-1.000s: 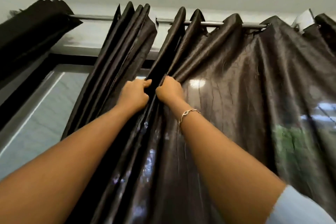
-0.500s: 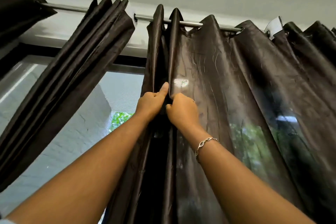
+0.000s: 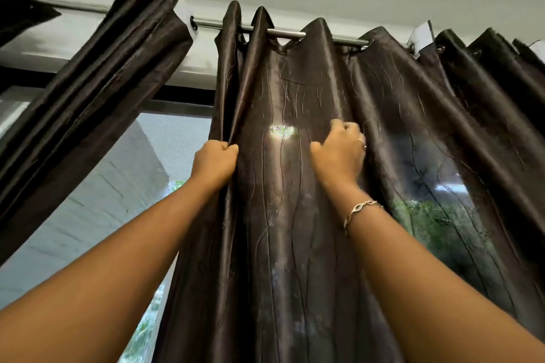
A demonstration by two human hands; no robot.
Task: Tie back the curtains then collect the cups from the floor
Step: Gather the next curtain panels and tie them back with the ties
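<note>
Your left hand (image 3: 213,160) is clutching the dark curtain (image 3: 295,244) by its edge at nine o'clock; your right hand (image 3: 339,153) is pinching a fold at three o'clock, under the rod (image 3: 286,33) at twelve.

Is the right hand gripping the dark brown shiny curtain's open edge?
No, the left hand grips that edge; the right hand clutches the curtain farther in.
</note>
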